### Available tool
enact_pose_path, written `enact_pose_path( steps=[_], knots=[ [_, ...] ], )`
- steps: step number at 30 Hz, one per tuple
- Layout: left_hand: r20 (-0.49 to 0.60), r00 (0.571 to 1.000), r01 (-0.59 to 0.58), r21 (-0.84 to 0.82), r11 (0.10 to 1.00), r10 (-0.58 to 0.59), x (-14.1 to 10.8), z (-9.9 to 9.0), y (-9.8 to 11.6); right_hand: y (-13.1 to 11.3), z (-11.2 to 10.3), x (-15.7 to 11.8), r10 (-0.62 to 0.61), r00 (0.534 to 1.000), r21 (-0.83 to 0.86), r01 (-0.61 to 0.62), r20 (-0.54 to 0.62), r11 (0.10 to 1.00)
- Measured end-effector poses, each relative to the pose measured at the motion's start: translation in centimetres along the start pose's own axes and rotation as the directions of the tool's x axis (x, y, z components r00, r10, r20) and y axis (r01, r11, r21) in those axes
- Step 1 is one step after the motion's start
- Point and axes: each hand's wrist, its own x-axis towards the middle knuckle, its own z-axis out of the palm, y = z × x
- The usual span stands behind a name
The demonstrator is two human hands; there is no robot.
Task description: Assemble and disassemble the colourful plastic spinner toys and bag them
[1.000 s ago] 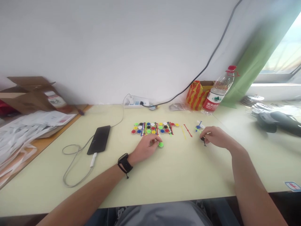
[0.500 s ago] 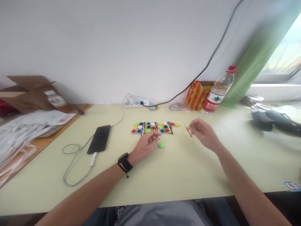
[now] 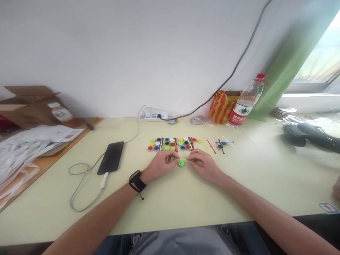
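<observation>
A pale table (image 3: 186, 202) spreads beneath two bare forearms, its flat top offering no visible raised edge to halt a small round part that rolls away. Toward the wall, a red-labelled water bottle (image 3: 240, 111) stands upright on the right, well apart from the hands; a stray elbow seems unlikely to reach it.

Colored discs (image 3: 167, 143) lie packed in rows with bundled sticks among them, just beyond the fingertips, where a forward nudge of the knuckles could push the ranks out of line.

The left hand (image 3: 162, 164), thumb and forefinger closed, pinches one side of a slim green stick (image 3: 185, 160); the right hand (image 3: 205, 166) pinches the other, its remaining fingers curled. To the left, a black phone (image 3: 111, 158) lies with its white cable (image 3: 103, 180) looped near the watch-wearing arm, which could snag the cord if drawn back wide.

On the right, a red stick (image 3: 211, 146) and a yellow stick (image 3: 205, 146) lie loose beside a black disc (image 3: 220, 146) and a blue disc (image 3: 224, 143), both crossed by sticks; a brushing sleeve or wrist could scatter them.

Between the hands, a bright green disc (image 3: 181, 163) sits on the table under the stick. Uneven pressure could tip or skid it, while opposing pulls could bend the thin stick or spring it from the fingers.
</observation>
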Motion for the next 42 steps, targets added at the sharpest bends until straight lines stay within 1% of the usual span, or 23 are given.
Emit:
enact_pose_path(
  steps=[3,5,8,11,13,16,20,24,27,30,32,35,38,40,42],
  knots=[
    [0.035,0.999,-0.041,0.028,0.999,0.040,0.1,-0.8,-0.4,0.2,0.1,0.0,-0.012,1.000,-0.001,0.012,0.027,1.000],
    [0.056,0.996,-0.066,0.034,0.997,0.064,0.1,-1.1,-0.6,0.3,0.2,0.0,-0.027,0.999,-0.034,0.028,0.028,0.999],
    [0.081,0.993,-0.088,0.042,0.995,0.084,0.0,-1.1,-0.7,0.4,0.2,0.1,-0.064,0.998,-0.102,0.064,0.008,0.993],
    [0.089,0.991,-0.104,0.074,0.992,0.098,-0.1,-0.9,-0.7,0.5,0.0,0.1,-0.098,0.995,-0.136,0.095,-0.019,0.986],
    [0.088,0.990,-0.118,0.103,0.988,0.110,-0.1,-0.8,-0.5,0.5,-0.1,0.1,-0.110,0.994,-0.142,0.107,-0.019,0.984],
    [0.098,0.985,-0.153,0.108,0.982,0.142,-0.3,-0.7,0.1,0.1,-0.5,0.1,-0.114,0.993,-0.141,0.115,0.014,0.983],
    [0.170,0.957,-0.255,0.103,0.961,0.236,-0.5,-0.6,0.8,-0.4,-1.0,-0.1,-0.107,0.994,-0.134,0.111,0.039,0.985],
    [0.210,0.939,-0.316,0.210,0.925,0.273,-0.6,-0.3,1.1,-0.2,-1.1,-0.2,-0.096,0.995,-0.150,0.101,0.037,0.984],
    [0.247,0.931,-0.342,0.331,0.879,0.269,-0.5,0.0,1.3,0.3,-1.0,-0.1,-0.092,0.995,-0.175,0.097,0.036,0.980],
    [0.268,0.927,-0.355,0.405,0.843,0.263,-0.4,0.4,1.5,0.6,-1.0,-0.2,-0.084,0.996,-0.197,0.091,0.041,0.976],
    [0.264,0.930,-0.350,0.424,0.835,0.255,-0.5,0.7,1.6,0.5,-1.0,-0.2,-0.074,0.996,-0.202,0.084,0.054,0.976],
    [0.249,0.938,-0.330,0.413,0.849,0.243,-0.8,0.9,1.6,0.1,-1.2,-0.4,-0.048,0.997,-0.198,0.061,0.068,0.978],
    [0.231,0.942,-0.314,0.343,0.885,0.245,-1.0,0.8,1.6,-0.2,-1.6,-0.5,0.006,1.000,-0.233,-0.006,0.001,0.973],
    [0.179,0.956,-0.277,0.284,0.918,0.233,-0.9,0.6,1.5,-0.3,-1.9,-0.6,0.061,0.997,-0.233,-0.071,-0.052,0.970],
    [0.080,0.977,-0.210,0.235,0.949,0.196,-0.8,0.3,1.4,-0.4,-2.1,-0.6,0.123,0.990,-0.194,-0.134,-0.067,0.972]
  ],
)
